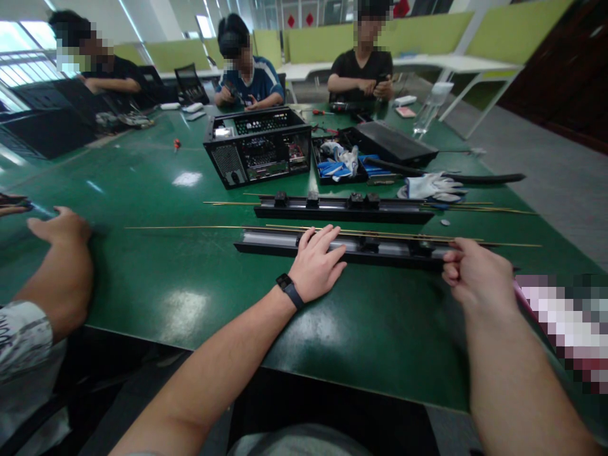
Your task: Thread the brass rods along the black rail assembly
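Observation:
A long black channel-shaped rail (266,246) lies in front of me, with dark blocks (422,247) set along it. Thin brass-coloured rods (199,227) run along its far edge and stick out past both ends. My left hand (319,265), a dark band on its wrist, rests across the middle of the rail with fingers spread. At the rail's right end, my right hand (479,269) has its fingers curled, thumb and index close to the rods. What those fingers hold is hidden. Behind lies a second black rail (332,209) with similar blocks and rods.
An opened computer case (259,149) stands beyond the rails. To its right are a tray of blue-and-white gloves (338,161), a loose glove (432,187), a black tube (494,178) and a clear bottle (430,111). A neighbour's hand (61,228) is at left; three people sit opposite.

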A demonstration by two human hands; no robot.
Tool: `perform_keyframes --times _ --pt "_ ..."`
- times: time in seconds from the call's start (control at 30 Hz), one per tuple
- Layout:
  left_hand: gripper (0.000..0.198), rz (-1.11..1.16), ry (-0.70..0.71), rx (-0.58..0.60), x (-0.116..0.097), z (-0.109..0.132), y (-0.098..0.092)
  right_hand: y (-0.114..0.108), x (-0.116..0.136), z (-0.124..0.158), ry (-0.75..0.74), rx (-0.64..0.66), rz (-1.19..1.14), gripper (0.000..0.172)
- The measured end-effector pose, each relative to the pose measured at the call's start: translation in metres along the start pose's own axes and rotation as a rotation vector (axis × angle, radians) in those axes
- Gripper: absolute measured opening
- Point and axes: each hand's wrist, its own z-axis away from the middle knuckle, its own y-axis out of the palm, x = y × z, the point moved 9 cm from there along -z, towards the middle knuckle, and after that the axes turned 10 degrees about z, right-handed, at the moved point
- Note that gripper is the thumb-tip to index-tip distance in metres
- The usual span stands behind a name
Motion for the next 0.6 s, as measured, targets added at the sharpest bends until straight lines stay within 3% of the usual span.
perform_keyframes --times 0.1,0.27,0.43,0.6 --pt "0.026 0.001 0.002 -0.005 -0.0003 0.0003 -0.0007 0.0068 -0.0004 0.0016 0.002 0.071 0.020 0.009" --pt "0.026 0.004 -0.001 0.002 -0.0004 0.0004 0.0001 0.0025 -0.0021 0.0015 0.021 0.031 0.024 0.011" --pt "0.026 0.004 0.007 -0.016 -0.0004 0.0005 -0.0008 0.0108 -0.0012 0.0038 0.014 0.133 0.039 0.011" --pt "0.027 0.002 0.009 -0.018 0.0004 0.0003 0.0005 0.0048 -0.0036 0.0003 0.012 0.068 0.007 0.011"
